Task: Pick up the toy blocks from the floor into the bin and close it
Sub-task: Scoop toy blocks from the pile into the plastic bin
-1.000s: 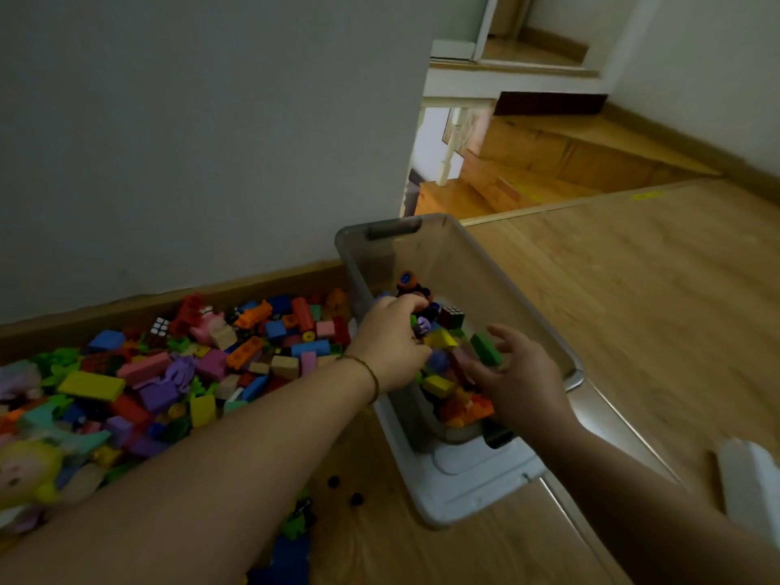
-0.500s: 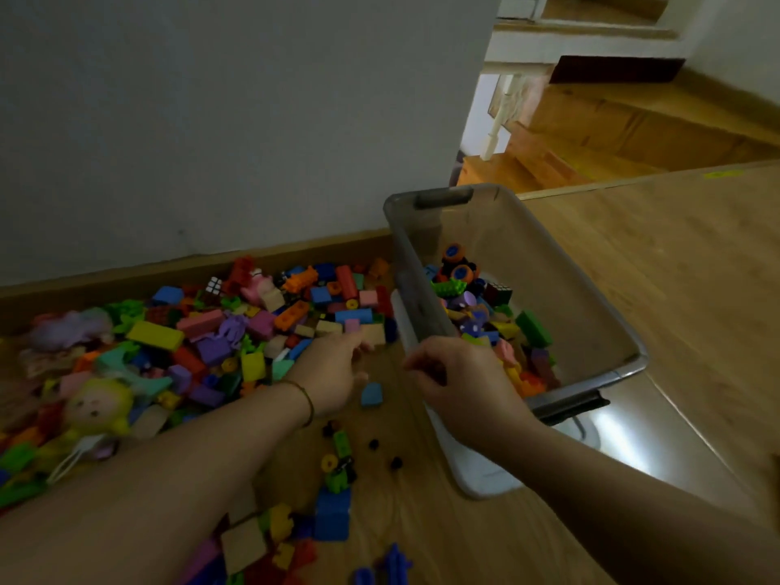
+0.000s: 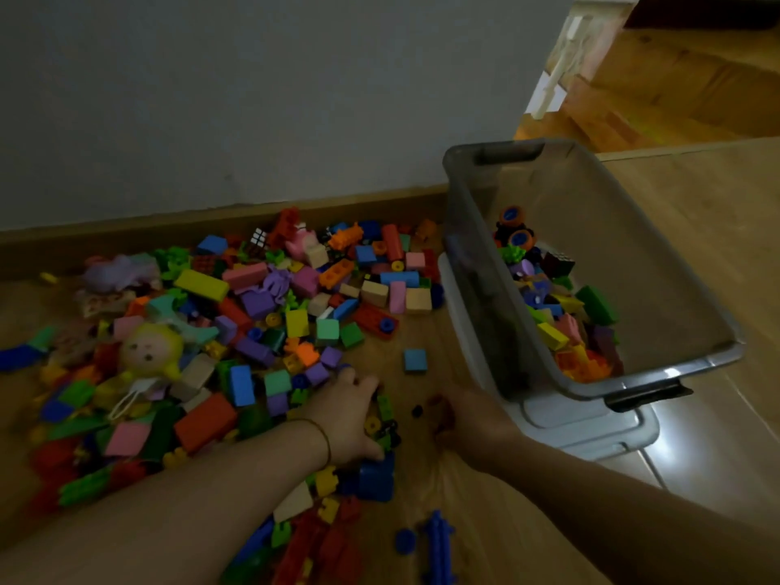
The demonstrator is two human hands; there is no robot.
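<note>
Left hand (image 3: 350,420) rests palm down, fingers loosely spread, on toy blocks (image 3: 295,323) at the pile's near edge. Right hand (image 3: 468,420) is curled against the floor (image 3: 426,483); whether it holds anything cannot be told. Both hands have come down from the bin (image 3: 675,369), which stands just to the right, open and part-filled, on its lid (image 3: 591,432).

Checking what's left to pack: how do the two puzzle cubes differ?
The floor cube lies on the block pile; the binned cube sits inside the bin. The floor cube shows pale squares; the binned cube looks mostly dark. Both are small gridded cubes.
</note>
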